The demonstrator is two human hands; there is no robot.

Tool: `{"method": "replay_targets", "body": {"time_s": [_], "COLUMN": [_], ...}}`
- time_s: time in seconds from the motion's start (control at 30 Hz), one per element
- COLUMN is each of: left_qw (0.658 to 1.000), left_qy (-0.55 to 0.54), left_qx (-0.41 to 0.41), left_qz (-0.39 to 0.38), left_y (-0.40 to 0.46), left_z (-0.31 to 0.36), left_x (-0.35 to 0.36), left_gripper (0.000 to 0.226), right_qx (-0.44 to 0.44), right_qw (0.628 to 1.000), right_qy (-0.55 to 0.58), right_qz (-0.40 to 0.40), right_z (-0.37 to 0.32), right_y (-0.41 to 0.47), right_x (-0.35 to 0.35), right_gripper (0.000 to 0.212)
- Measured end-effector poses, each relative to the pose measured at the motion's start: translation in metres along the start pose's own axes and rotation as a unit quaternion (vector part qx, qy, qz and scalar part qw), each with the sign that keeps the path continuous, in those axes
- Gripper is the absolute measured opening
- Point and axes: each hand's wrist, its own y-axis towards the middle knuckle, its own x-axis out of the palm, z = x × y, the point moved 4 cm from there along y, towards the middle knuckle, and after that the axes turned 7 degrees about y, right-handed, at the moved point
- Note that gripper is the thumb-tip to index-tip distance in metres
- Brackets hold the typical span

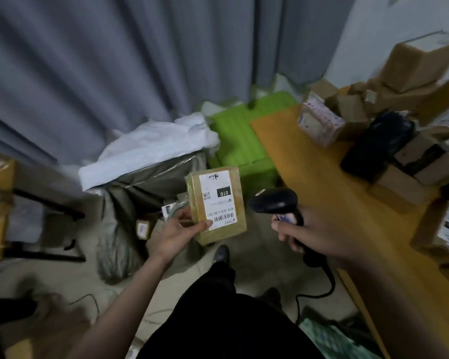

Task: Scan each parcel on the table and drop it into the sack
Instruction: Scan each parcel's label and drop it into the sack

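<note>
My left hand (180, 229) grips the lower left corner of a tan taped parcel (235, 216), whose white barcode label faces up. It hangs in the air above the open sack (151, 182), a grey-lined bag with a white rim standing on the floor. Several small parcels lie inside the sack. My right hand (303, 231) grips a black handheld scanner (274, 200) just right of the parcel, its head level with the label. More cardboard parcels (399, 185) are heaped on the wooden table (316, 167) at the right.
A green crate (241, 141) stands between sack and table. A black wrapped parcel (376, 143) and a pink-patterned box (319, 120) lie among the table's heap. The scanner cable (319, 291) trails down by my legs. Grey curtains hang behind; boxes and a black frame stand at the left.
</note>
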Motion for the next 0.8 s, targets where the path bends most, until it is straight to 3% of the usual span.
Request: {"method": "replay_targets", "body": {"time_s": [0.13,0.23,0.3,0.4,0.73,0.8], "left_qw": [0.997,0.979,0.950,0.900,0.770,0.732], "left_qy": [0.049,0.185,0.299,0.432,0.637,0.680], "left_qx": [-0.029,-0.031,-0.041,-0.023,0.009,0.028], "left_qz": [0.050,0.084,0.081,0.046,-0.022,-0.041], "left_y": [0.016,0.041,0.060,0.091,0.200,0.216], "left_z": [-0.037,-0.061,-0.075,-0.089,-0.138,-0.146], "left_x": [-0.066,-0.116,-0.141,-0.167,-0.167,-0.159], "left_gripper": [0.048,0.071,0.090,0.092,0.092,0.092], "right_qx": [0.001,0.013,0.022,0.038,0.099,0.112], "right_qw": [0.999,0.999,0.999,0.998,0.994,0.993], "right_qy": [-0.009,-0.003,-0.003,-0.011,-0.046,-0.041], "right_qz": [-0.038,-0.042,-0.044,-0.046,-0.025,-0.025], "right_z": [-0.023,-0.039,-0.049,-0.059,-0.057,-0.053], "right_y": [0.050,0.082,0.100,0.125,0.192,0.202], "right_x": [0.038,0.064,0.079,0.097,0.129,0.133], "right_gripper": [0.007,0.008,0.008,0.008,0.003,0.003]}}
